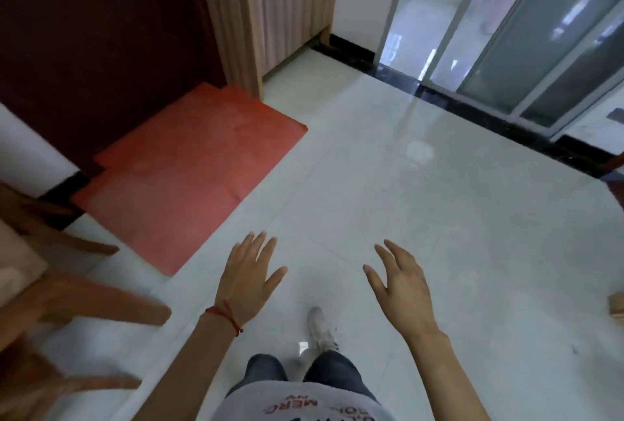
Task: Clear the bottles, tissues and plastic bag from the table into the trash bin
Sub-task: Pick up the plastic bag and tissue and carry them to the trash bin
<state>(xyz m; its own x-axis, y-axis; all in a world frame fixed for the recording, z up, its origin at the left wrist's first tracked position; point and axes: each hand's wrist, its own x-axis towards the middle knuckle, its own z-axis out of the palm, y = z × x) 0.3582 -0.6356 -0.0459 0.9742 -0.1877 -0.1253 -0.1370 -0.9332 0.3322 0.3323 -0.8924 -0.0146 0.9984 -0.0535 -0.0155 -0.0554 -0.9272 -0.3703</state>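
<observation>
No bottle, tissue, plastic bag, table or trash bin shows in the head view. My left hand (248, 277) is held out low over the pale tiled floor, palm down, fingers spread, with a red string around the wrist. My right hand (400, 280) hovers beside it, also with fingers apart and nothing in it. Below the hands I see my legs in dark trousers and one white shoe (320, 327) stepping forward.
A red mat (189, 174) lies on the floor at the left before a dark red door (101, 32). Blurred wooden chair legs (101, 302) jut in from the left edge. Sliding glass doors (506, 32) with a black threshold run across the upper right.
</observation>
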